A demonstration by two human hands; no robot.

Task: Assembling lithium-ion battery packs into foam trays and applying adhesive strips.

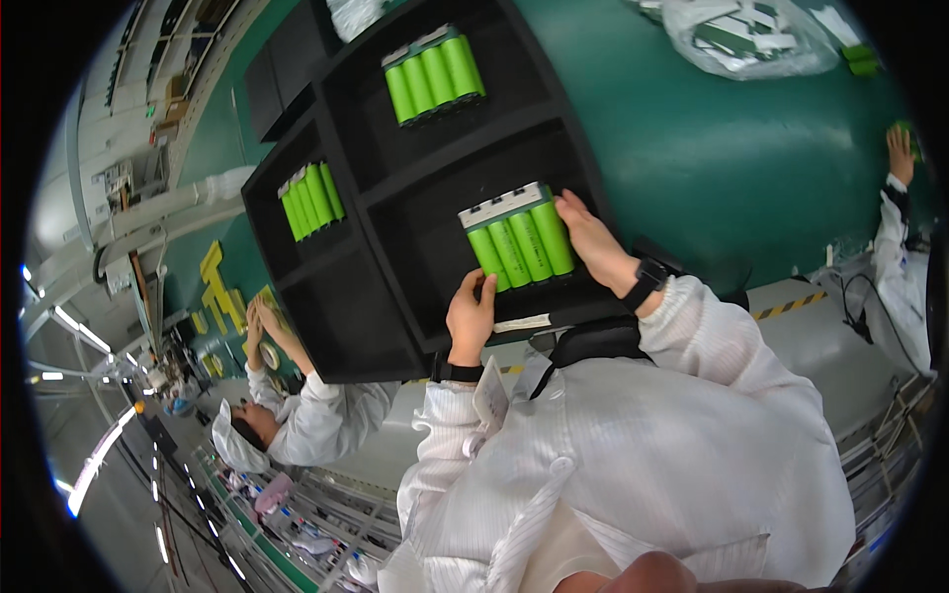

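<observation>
A green battery pack [519,240], made of several cylindrical cells with a white strip along its top, is between my two hands over the near right compartment of a black divided tray [465,148]. My left hand [471,314] grips its lower left corner with thumb and fingers. Against its right upper edge lies my right hand [593,237], the fingers bent round the side. A second battery pack [433,77] sits in the far right compartment. In the far left compartment is a third battery pack [311,202]. The near left compartment shows only its dark bottom.
The tray rests on a green table [692,168]. A clear plastic bag [748,38] of white and green pieces lies at the far right. To the left, a co-worker [287,415] in white reaches over yellow parts [219,289]. Another co-worker's hand [900,154] shows at the right edge.
</observation>
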